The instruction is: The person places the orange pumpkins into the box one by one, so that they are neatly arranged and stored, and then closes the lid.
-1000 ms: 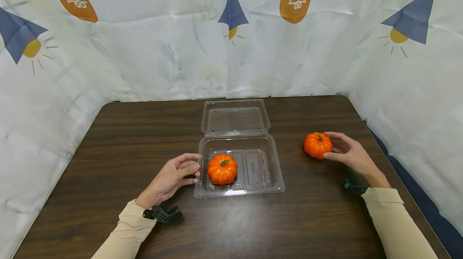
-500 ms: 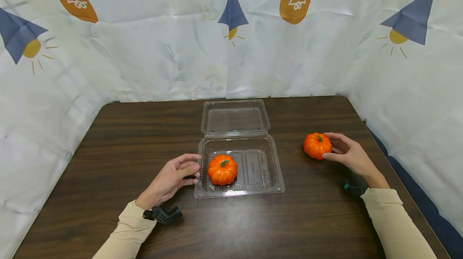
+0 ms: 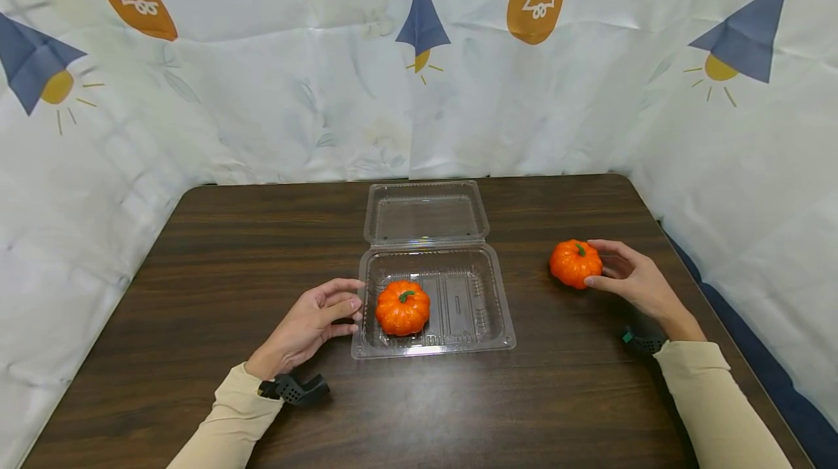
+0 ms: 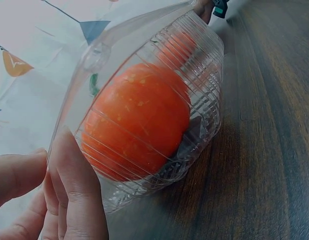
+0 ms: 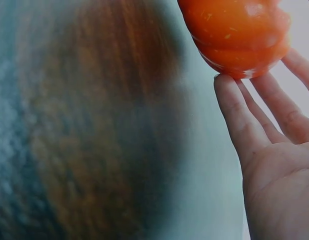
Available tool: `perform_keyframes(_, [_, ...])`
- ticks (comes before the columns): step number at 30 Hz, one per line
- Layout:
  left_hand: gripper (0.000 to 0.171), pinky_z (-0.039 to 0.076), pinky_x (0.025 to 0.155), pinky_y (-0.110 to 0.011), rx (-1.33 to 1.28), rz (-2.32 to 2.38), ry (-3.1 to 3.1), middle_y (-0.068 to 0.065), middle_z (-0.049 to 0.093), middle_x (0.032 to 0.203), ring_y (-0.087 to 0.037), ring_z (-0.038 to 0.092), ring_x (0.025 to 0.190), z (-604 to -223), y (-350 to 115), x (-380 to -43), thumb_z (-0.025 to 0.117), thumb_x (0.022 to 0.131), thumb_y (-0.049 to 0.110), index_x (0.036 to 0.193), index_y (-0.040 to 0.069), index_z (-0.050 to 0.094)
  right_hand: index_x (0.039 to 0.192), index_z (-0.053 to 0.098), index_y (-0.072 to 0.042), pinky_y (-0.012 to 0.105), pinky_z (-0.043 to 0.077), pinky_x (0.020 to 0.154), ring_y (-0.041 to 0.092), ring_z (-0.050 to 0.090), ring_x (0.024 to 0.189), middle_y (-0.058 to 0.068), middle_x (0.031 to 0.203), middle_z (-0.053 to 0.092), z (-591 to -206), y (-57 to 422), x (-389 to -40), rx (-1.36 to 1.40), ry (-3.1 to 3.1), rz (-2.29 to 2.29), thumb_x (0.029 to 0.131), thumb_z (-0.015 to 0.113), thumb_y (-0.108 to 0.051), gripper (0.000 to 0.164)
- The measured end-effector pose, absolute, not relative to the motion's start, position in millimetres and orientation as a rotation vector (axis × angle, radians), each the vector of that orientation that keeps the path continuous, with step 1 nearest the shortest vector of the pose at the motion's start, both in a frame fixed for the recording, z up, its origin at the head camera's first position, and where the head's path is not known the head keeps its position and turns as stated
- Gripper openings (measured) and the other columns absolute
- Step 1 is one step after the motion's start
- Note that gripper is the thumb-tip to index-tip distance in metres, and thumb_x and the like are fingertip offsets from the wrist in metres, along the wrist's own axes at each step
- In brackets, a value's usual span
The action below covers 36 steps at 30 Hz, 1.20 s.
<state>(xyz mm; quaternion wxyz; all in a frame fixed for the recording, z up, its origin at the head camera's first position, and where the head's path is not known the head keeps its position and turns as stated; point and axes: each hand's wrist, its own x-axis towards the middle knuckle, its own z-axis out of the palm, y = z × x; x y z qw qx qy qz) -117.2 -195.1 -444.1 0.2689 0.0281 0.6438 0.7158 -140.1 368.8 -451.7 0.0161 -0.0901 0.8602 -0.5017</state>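
A clear plastic clamshell container (image 3: 458, 302) lies with its lid (image 3: 425, 213) folded back, away from me. In its left part sits a small glossy orange pumpkin (image 3: 402, 307) with a green stem. My left hand (image 3: 308, 323) pinches the container's left rim between thumb and fingers; the left wrist view has the rim running between them. Well to the right, a second orange pumpkin (image 3: 575, 264) is held at its right side by my right hand (image 3: 638, 280), thumb in front and fingers behind. Whether that pumpkin touches the table cannot be told.
The dark wood-grain table (image 3: 216, 273) has rounded far corners. A white curtain (image 3: 262, 113) printed with lamps and bulbs surrounds it on the far side and both flanks. Black straps with camera mounts (image 3: 294, 387) sit on both wrists.
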Motion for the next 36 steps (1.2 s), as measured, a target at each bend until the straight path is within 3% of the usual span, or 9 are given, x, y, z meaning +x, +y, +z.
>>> perform_keyframes(36, [0.047,0.064,0.084,-0.027,0.079,1.930,1.765,0.005,0.067,0.104,-0.010,0.067,0.090,-446.0,-193.5,-116.9,0.066,0.102,0.016,0.144,0.002,0.048,0.148,0.051,-0.008,0.002,0.047,0.096,-0.018,0.054,0.120,-0.024,0.138,0.055,-426.7,350.5,-149.1,-0.340,2.697,-1.497,0.091,0.080,-0.013,0.064])
